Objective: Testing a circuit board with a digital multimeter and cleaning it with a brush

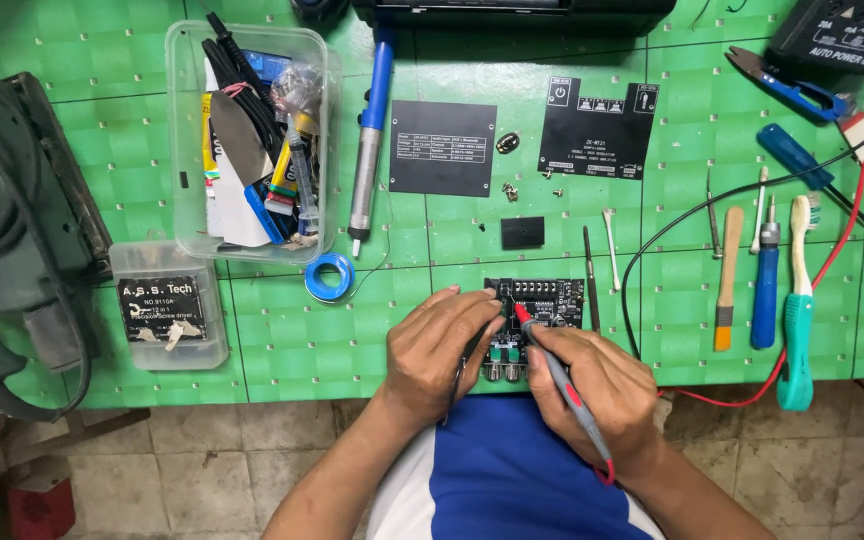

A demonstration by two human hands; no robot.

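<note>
Head view. A small black circuit board (pixel 537 305) lies at the near edge of the green cutting mat (pixel 352 340), directly in front of the person. It carries a row of dark terminals along its far edge and green parts with round knobs on its near side. The left hand (pixel 437 345) rests on the board's left portion, fingers curled and closed; a black probe lead appears beneath it, though the grip itself is hidden. The right hand (pixel 592 390) pinches a red test probe (pixel 557 375) pen-fashion, tip touching the board near its centre. Both hands cover the board's near half. The red lead (pixel 832 265) runs right, off to a meter (pixel 842 35) cut off at the top edge.
</note>
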